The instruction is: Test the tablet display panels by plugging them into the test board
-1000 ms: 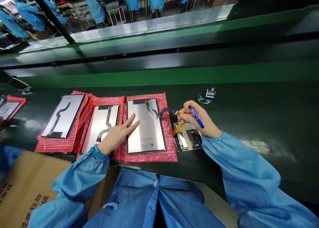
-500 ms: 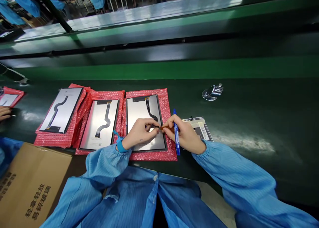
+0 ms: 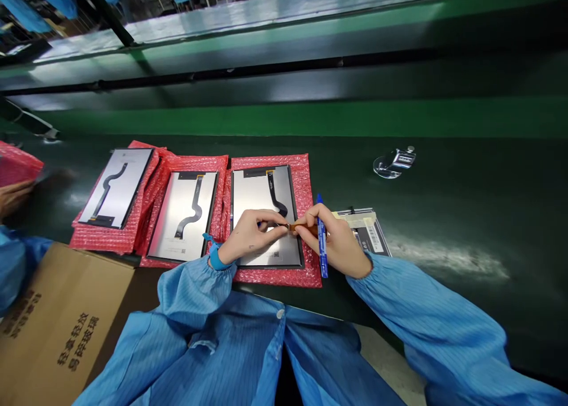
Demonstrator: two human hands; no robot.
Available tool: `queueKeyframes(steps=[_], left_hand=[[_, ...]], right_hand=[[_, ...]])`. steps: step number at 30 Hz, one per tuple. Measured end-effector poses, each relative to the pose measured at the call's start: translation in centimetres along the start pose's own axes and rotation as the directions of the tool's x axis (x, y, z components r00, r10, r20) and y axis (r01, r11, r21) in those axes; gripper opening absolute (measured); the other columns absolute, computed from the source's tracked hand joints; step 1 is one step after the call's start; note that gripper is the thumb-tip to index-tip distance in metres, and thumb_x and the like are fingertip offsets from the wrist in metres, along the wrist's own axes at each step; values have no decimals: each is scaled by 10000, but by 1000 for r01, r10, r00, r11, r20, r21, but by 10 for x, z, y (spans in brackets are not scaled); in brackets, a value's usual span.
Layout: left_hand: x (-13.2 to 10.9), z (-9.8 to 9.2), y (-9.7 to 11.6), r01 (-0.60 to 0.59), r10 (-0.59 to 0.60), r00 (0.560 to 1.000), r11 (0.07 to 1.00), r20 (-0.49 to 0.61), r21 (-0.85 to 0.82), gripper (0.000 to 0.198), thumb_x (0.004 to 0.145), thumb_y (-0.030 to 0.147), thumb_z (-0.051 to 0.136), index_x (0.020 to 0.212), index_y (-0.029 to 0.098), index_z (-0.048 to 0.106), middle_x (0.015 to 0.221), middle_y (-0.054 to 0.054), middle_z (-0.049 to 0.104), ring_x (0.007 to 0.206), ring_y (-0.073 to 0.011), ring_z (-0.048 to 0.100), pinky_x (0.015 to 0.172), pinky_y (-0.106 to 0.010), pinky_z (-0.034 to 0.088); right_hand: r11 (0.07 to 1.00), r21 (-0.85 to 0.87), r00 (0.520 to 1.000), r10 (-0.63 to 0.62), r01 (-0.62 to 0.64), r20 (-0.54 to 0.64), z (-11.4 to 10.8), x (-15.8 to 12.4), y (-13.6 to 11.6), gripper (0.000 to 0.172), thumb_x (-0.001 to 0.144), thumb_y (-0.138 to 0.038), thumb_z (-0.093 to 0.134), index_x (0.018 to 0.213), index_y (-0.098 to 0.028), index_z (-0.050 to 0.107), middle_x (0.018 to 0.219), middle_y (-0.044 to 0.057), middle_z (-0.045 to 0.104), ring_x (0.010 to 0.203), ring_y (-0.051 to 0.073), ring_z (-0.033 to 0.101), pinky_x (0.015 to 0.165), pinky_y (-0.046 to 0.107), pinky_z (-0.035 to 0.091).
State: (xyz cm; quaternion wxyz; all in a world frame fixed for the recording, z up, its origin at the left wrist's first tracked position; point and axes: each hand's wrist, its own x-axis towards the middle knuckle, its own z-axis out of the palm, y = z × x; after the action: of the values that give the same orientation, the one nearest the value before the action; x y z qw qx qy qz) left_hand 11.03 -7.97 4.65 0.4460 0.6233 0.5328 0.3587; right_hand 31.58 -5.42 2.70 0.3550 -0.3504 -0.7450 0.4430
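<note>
A silver display panel (image 3: 251, 194) lies on a red bubble-wrap bag (image 3: 305, 184) in front of me, its black ribbon cable (image 3: 274, 192) curving down from the top edge. Over the panel, my left hand (image 3: 248, 238) pinches the cable's free end, the tip partly hidden by the fingers. Meeting it there, my right hand (image 3: 341, 247) pinches a brown-orange flex strip (image 3: 306, 228). Whether the two ends are joined I cannot tell. A blue marker pen (image 3: 322, 243) is also tucked between the right hand's fingers.
Two similar panels, a middle one (image 3: 171, 240) and a left one (image 3: 131, 181), rest on red bubble bags. Beside my right hand lies a labelled device (image 3: 370, 231). A shiny metal piece (image 3: 393, 163) sits farther back. A cardboard box (image 3: 71, 317) and another person's hand (image 3: 15, 196) are at left.
The view has shifted slightly, so the bench things appear farther right. Both my hands keep their pinch over the panel. At left, the other person's hand now holds a red bubble bag.
</note>
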Motion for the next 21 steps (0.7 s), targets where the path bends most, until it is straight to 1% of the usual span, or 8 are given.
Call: queueKeyframes(steps=[3, 5, 7, 9, 12, 17, 19, 21], left_hand=[[-11, -20, -1, -14, 21, 979, 999, -204, 36, 179, 873, 298, 654, 899, 178, 785, 1059, -94, 762, 536, -103, 424, 517, -295, 319], [-22, -36, -6, 64, 10, 926, 981, -376, 183, 212, 906, 314, 615, 975, 184, 768, 1043, -82, 762, 505, -100, 400, 520, -301, 329], [-33, -49, -14, 201, 4, 874, 907, -485, 369, 228, 930, 301, 571, 1008, 175, 745, 937, -68, 756, 521, -120, 458, 554, -305, 362], [-43, -56, -23, 314, -23, 870, 795, -493, 518, 217, 943, 287, 544, 961, 168, 725, 847, -66, 737, 618, -170, 576, 613, -314, 396], [-49, -55, -33, 373, -113, 900, 699, -422, 610, 197, 952, 315, 542, 878, 182, 667, 789, -63, 714, 719, -228, 648, 642, -324, 395], [-48, -46, -35, 352, -142, 919, 714, -367, 605, 197, 981, 319, 479, 838, 213, 562, 758, -40, 669, 720, -231, 635, 634, -320, 353], [-48, -46, -32, 340, -116, 918, 724, -380, 600, 181, 977, 301, 462, 838, 214, 540, 775, -43, 649, 723, -228, 613, 647, -327, 349], [-50, -48, -29, 339, -92, 898, 769, -431, 542, 187, 975, 303, 439, 832, 218, 523, 777, -38, 618, 707, -215, 577, 657, -333, 358]], right_hand=[[1000, 6, 991, 11, -11, -130, -3, -2, 2, 217, 923, -276, 614, 843, -250, 414, 857, 14, 710, 732, 181, 715, 639, 281, 503], [1000, 5, 983, 29, -29, -184, -7, -3, 4, 213, 919, -282, 635, 863, -250, 432, 877, 19, 721, 757, 191, 729, 643, 285, 523], [999, -4, 979, 46, -48, -198, -9, -4, 6, 200, 918, -284, 641, 885, -250, 447, 873, 18, 722, 745, 193, 730, 630, 289, 534], [998, -28, 981, 49, -55, -186, -11, -5, 7, 182, 920, -284, 634, 898, -251, 457, 864, 18, 722, 715, 189, 724, 618, 293, 536], [996, -74, 987, 30, -43, -158, -10, -6, 7, 166, 920, -283, 626, 900, -250, 464, 832, 18, 716, 689, 190, 718, 563, 286, 507], [994, -107, 991, 14, -28, -130, -10, -5, 6, 152, 928, -271, 610, 897, -251, 462, 796, 13, 701, 710, 200, 725, 538, 282, 481], [994, -109, 991, 12, -27, -132, -11, -5, 5, 153, 925, -275, 616, 896, -250, 468, 797, 14, 699, 721, 202, 726, 538, 280, 481], [994, -104, 991, 14, -28, -137, -11, -5, 5, 150, 924, -284, 621, 898, -249, 477, 807, 15, 699, 720, 199, 726, 543, 279, 489]])
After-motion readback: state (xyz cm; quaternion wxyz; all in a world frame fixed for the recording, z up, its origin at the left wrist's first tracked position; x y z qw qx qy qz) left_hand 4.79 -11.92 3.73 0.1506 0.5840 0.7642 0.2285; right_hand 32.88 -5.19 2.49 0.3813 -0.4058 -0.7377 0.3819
